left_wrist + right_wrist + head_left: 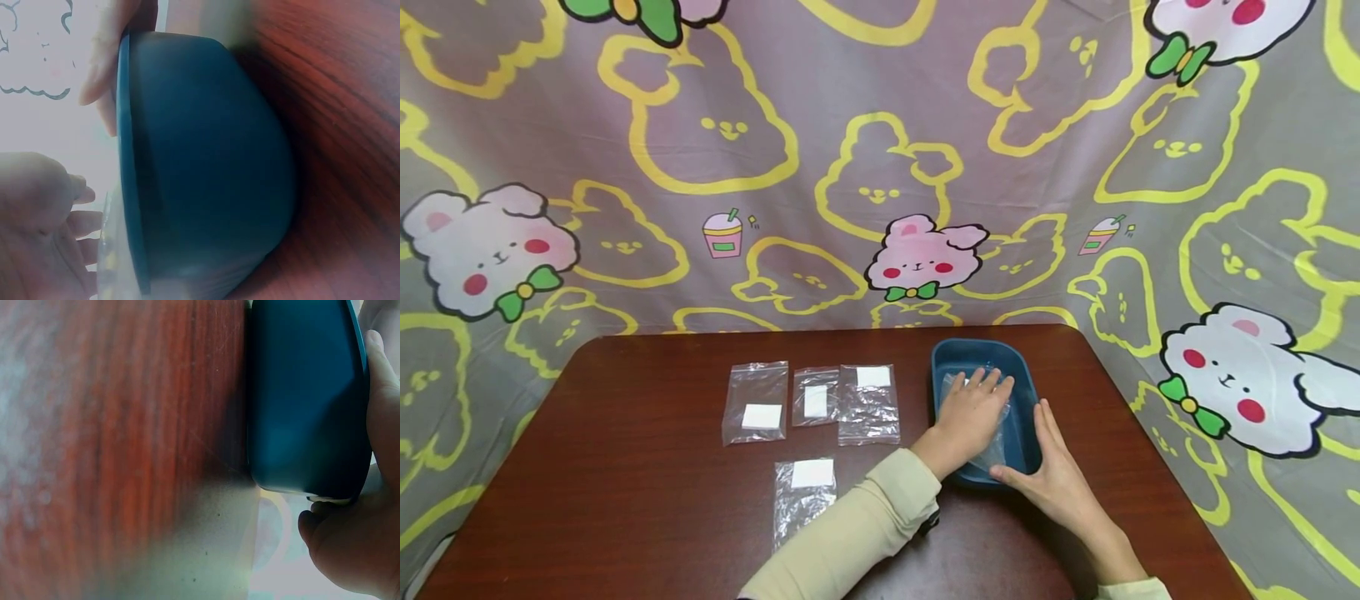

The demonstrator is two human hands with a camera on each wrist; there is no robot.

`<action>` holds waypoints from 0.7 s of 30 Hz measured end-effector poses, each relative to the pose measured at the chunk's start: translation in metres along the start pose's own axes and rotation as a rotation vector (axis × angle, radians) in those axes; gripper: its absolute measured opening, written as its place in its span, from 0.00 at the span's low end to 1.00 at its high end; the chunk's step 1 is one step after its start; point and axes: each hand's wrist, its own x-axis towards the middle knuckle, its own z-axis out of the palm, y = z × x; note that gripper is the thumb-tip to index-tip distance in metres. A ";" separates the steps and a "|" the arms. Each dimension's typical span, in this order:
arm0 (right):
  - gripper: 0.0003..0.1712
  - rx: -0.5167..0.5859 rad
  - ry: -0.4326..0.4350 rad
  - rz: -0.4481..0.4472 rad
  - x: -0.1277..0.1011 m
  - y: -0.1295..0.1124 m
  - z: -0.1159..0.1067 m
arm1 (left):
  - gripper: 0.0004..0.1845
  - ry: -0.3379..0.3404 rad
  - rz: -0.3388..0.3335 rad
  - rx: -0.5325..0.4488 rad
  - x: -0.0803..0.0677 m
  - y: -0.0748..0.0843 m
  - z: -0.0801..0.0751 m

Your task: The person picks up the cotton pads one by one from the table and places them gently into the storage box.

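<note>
A dark blue plastic basin (988, 348) stands on the right of the table. Inside it lies a crumpled clear plastic bag (989, 460); its contents cannot be made out. My left hand (972, 414) reaches into the basin and presses on the bag with spread fingers. Its palm (34, 231) shows beside the rim in the left wrist view. My right hand (1063, 483) holds the basin at its near right corner, thumb on the near rim and fingers along the right side. In the right wrist view the thumb (377, 362) lies against the rim.
To the left lie several clear zip bags with white labels: a large one (756, 403), a small one (814, 397), another large one (868, 405), and a nearer one (805, 496) partly under the left sleeve (857, 525). A patterned cloth (820, 183) hangs behind the brown table (625, 467).
</note>
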 end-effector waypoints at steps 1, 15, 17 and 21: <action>0.74 -0.001 0.002 -0.002 0.000 0.000 0.000 | 0.26 0.007 0.004 0.005 -0.001 0.000 0.000; 0.74 -0.029 0.013 0.003 0.001 0.000 0.001 | 0.26 0.053 0.008 -0.014 -0.023 -0.015 0.003; 0.74 -0.029 0.018 0.002 0.001 0.000 0.001 | 0.26 0.058 0.002 -0.036 -0.028 -0.018 0.002; 0.74 -0.027 0.022 0.005 0.000 0.000 0.001 | 0.27 0.062 -0.020 -0.099 -0.041 -0.026 0.001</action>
